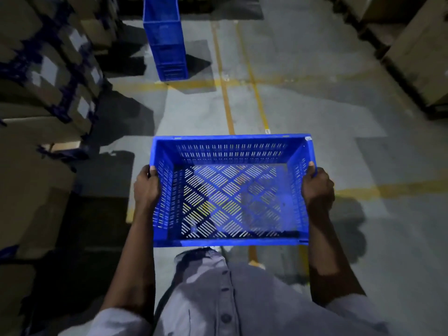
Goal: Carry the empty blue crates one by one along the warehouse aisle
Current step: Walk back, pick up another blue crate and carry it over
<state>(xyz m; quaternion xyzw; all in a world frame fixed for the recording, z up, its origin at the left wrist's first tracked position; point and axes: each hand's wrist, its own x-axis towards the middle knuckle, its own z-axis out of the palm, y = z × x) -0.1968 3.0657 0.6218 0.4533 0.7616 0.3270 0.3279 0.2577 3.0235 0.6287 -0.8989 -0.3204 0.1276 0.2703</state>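
Here's the blue crate [230, 190], held level out in front of the grey buttoned shirt [230, 299], open side up, nothing inside, the concrete floor [315, 112] showing through its slotted base. The left hand [146, 187] grips the crate's left short wall, thumb hooked over the rim. The other fingers wrap down the outside, out of sight, so whether they're spread or bunched, I can't tell. The right hand [317, 187] mirrors it on the crate's right short wall, thumb tip up on the rim, the remaining fingers hidden behind the plastic too. Beyond the crate's far edge, a pair of yellow floor lines [228, 105] run straight away down the aisle, crossed by another yellow line. Further ahead of the crate and off to its left stands a tall stack of blue crates [164, 40] on the floor. Left of the held crate, cardboard boxes [36, 81] with blue strapping are piled high, and more brown cartons [417, 57] sit well off beyond its right corner.
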